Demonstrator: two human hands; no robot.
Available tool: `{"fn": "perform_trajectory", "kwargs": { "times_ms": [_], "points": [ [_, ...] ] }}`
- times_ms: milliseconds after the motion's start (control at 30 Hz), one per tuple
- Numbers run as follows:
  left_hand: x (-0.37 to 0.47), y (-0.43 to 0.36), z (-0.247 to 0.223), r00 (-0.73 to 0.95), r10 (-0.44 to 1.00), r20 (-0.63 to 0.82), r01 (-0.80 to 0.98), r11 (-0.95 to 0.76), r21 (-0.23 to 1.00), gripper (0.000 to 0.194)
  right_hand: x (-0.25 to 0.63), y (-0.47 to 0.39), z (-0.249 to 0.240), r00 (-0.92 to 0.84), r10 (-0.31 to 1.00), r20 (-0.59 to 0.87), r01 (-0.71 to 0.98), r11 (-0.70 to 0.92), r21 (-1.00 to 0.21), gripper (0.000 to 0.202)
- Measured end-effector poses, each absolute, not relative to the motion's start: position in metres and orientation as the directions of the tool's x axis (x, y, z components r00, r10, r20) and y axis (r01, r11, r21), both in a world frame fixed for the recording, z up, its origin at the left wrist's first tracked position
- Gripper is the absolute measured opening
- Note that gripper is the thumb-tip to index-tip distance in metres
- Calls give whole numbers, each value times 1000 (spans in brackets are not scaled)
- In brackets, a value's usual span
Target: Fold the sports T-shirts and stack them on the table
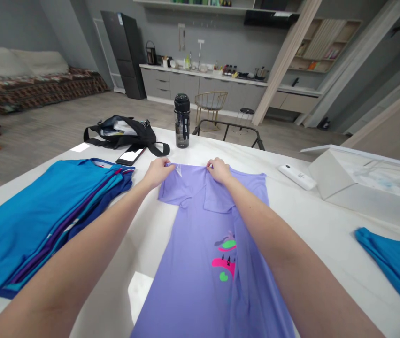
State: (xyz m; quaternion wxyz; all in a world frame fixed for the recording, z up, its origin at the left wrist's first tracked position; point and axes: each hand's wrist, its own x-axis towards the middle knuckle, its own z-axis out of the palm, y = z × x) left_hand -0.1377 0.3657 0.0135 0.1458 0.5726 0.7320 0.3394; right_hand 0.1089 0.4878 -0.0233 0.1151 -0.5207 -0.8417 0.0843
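Observation:
A lavender T-shirt [200, 263] with a pink, green and black print lies on the white table in front of me. Its sleeve on the right is folded inward over the body. My left hand [158, 172] pinches the far edge near the left shoulder, beside a small clear tag. With thumb and fingers closed, my right hand [219, 170] grips the same far edge further right, at the folded part. To the left of my left forearm rests a stack of folded clothes [52, 202], bright blue on top with purple and navy layers below.
Beyond the stack are a phone [131, 155], a black bag [122, 134] and a dark bottle [182, 122]. On the right are a white remote-like device [297, 176], an open white box [369, 197] and a blue garment [397, 263]. A chair's black frame [226, 129] stands behind the table.

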Motion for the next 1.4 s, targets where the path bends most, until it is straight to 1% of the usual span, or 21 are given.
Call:
{"fn": "perform_trajectory", "kwargs": {
  "times_ms": [100,167,267,333,433,500,533,567,600,633,667,733,800,900,967,1033,1100,1167,1267,1333,1400],
  "points": [
    [-113,361,53,-240,934,264,605,-69,793,25,120,484,-12,-433,881,193,820,473,-322,18],
    [-86,358,82,-203,942,267,521,-127,844,26,129,483,-2,-426,870,249,785,493,-376,18],
    [-32,360,116,-109,972,208,386,-151,910,26,144,481,10,-378,867,325,725,496,-479,18],
    [8,365,126,-47,991,123,260,-107,960,28,160,481,13,-340,874,347,671,484,-562,20],
    [61,381,117,123,992,-17,136,0,991,33,201,481,9,-264,925,274,587,380,-715,27],
    [81,393,96,226,971,-72,200,26,980,35,241,478,0,-169,971,168,583,236,-777,30],
    [86,398,84,218,973,-79,298,10,954,36,262,475,-5,-111,987,117,597,161,-786,30],
    [87,402,71,163,984,-66,439,-12,898,35,282,471,-10,-60,995,75,613,96,-784,30],
    [85,406,58,111,994,-15,633,-59,772,31,301,467,-14,-20,999,44,629,47,-776,30],
    [81,408,47,129,991,39,799,-127,588,28,317,462,-18,5,1000,19,641,12,-767,32],
    [76,410,36,133,990,53,841,-141,522,26,330,457,-22,16,1000,4,652,-7,-758,34],
    [65,413,18,150,986,67,881,-164,444,32,341,446,-26,-9,1000,-3,668,4,-744,36],
    [56,416,6,212,974,83,915,-228,334,42,338,437,-29,-112,993,31,717,102,-689,33],
    [49,425,-3,297,954,43,938,-300,175,48,320,426,-30,-268,960,87,821,275,-500,37],
    [45,432,-7,302,953,8,943,-300,146,51,309,420,-29,-291,950,117,865,313,-393,41],
    [43,438,-9,321,947,3,939,-319,126,60,301,416,-29,-291,945,151,868,327,-373,35],
    [40,444,-11,361,933,1,927,-359,111,63,296,414,-28,-297,940,165,832,340,-438,23],
    [37,450,-11,373,928,-4,918,-369,145,50,295,413,-25,-288,946,150,771,322,-549,12],
    [31,463,-4,327,945,14,889,-312,336,30,296,415,-19,-236,961,141,680,267,-683,11],
    [26,473,4,297,955,15,845,-270,461,29,299,419,-13,-187,970,157,640,241,-729,13],
    [23,483,10,281,959,22,818,-252,517,30,303,425,-9,-126,978,164,619,207,-758,17]
  ]
}}
